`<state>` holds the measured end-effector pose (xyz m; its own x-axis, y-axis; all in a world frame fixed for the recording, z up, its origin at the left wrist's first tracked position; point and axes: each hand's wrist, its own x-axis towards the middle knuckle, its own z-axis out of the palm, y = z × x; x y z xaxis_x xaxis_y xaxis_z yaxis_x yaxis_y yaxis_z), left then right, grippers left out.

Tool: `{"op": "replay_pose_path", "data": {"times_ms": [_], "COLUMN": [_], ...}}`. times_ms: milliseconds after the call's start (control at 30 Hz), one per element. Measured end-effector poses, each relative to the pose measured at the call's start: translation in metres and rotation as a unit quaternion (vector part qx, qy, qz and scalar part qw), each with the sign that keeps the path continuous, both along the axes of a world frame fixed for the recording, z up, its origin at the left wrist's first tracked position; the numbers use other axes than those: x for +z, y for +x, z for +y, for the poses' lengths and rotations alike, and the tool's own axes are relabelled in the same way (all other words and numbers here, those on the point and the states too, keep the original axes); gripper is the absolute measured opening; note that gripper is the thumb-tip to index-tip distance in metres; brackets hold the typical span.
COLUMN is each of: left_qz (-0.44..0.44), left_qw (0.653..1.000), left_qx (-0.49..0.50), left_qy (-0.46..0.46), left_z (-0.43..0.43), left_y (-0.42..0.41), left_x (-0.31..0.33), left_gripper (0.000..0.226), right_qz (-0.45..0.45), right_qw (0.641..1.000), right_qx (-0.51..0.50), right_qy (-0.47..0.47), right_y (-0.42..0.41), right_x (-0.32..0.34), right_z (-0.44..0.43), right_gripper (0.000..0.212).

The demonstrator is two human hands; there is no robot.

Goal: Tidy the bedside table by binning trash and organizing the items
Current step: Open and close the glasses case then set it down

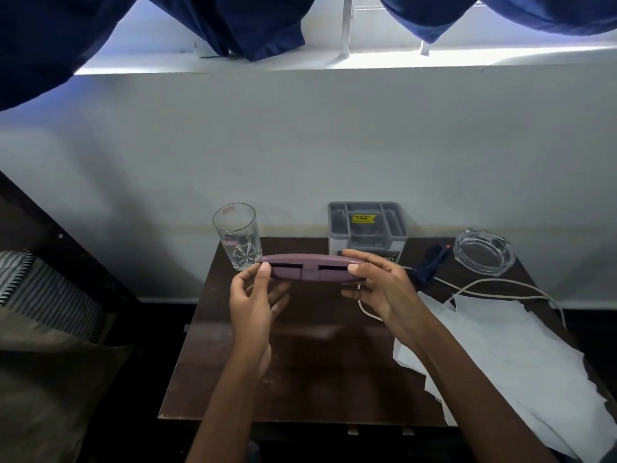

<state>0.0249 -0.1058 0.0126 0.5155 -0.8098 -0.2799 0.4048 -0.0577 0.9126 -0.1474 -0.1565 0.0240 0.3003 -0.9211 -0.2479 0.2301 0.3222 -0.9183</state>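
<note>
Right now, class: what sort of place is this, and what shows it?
Probably a bedroom corner under a window: a small dark bedside table against the wall, striped bedding on the left, blue curtains above. The left hand and right hand hold a purple case.

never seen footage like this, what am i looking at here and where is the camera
There is no machine here: a person works with two bare hands. The one picture comes from a wide-angle camera worn on the head, looking forward and down. The left hand and right hand each pinch one end of a long purple case, held above a dark bedside table. On the table stand a drinking glass, a grey organiser and a glass ashtray; white paper sheets and a white cable lie at the right.
</note>
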Motion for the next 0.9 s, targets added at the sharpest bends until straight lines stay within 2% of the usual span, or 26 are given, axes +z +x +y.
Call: {"op": "replay_pose_path", "data": {"times_ms": [100, 233, 300, 367, 433, 467, 567, 667, 767, 833, 900], "left_qz": [0.008, -0.009, -0.053, -0.106, -0.141, -0.153, -0.169, -0.113, -0.063, -0.098, -0.171], "left_qw": [1.000, 0.999, 0.997, 0.989, 0.980, 0.976, 0.960, 0.947, 0.956, 0.964, 0.958], "left_qx": [0.002, -0.007, -0.037, -0.088, -0.131, -0.149, -0.215, -0.282, -0.261, -0.202, -0.161], "left_qy": [0.012, 0.038, 0.048, 0.047, 0.047, 0.046, 0.065, 0.100, 0.120, 0.141, 0.163], "left_z": [0.001, -0.001, -0.001, 0.000, 0.001, 0.001, 0.002, 0.002, 0.004, 0.003, 0.003], "left_y": [-0.002, -0.003, -0.001, -0.001, -0.002, -0.002, -0.005, -0.004, -0.001, 0.001, 0.003], "left_x": [0.002, 0.000, -0.004, -0.006, -0.006, -0.006, -0.005, -0.007, -0.009, -0.009, -0.010], "left_gripper": [0.011, 0.036, 0.052, 0.063, 0.072, 0.073, 0.079, 0.074, 0.066, 0.045, 0.029], "right_qz": [0.028, 0.032, 0.027, 0.029, 0.036, 0.041, 0.071, 0.142, 0.203, 0.234, 0.257], "right_qw": [0.999, 0.997, 0.994, 0.991, 0.989, 0.987, 0.978, 0.962, 0.957, 0.956, 0.954], "right_qx": [-0.012, -0.071, -0.099, -0.124, -0.139, -0.145, -0.187, -0.231, -0.207, -0.179, -0.153], "right_qy": [-0.013, -0.001, 0.022, 0.040, 0.046, 0.047, 0.052, 0.032, 0.001, -0.016, -0.027], "right_y": [-0.002, -0.003, -0.003, -0.002, -0.001, -0.002, -0.006, -0.010, -0.004, 0.001, 0.008], "right_x": [-0.002, -0.005, -0.006, -0.007, -0.007, -0.008, -0.013, -0.023, -0.023, -0.026, -0.029], "right_z": [-0.001, -0.002, -0.002, -0.004, -0.004, -0.004, -0.006, -0.005, 0.000, 0.005, 0.010], "right_gripper": [0.031, 0.027, 0.026, 0.038, 0.068, 0.075, 0.052, 0.047, 0.041, 0.043, 0.046]}}
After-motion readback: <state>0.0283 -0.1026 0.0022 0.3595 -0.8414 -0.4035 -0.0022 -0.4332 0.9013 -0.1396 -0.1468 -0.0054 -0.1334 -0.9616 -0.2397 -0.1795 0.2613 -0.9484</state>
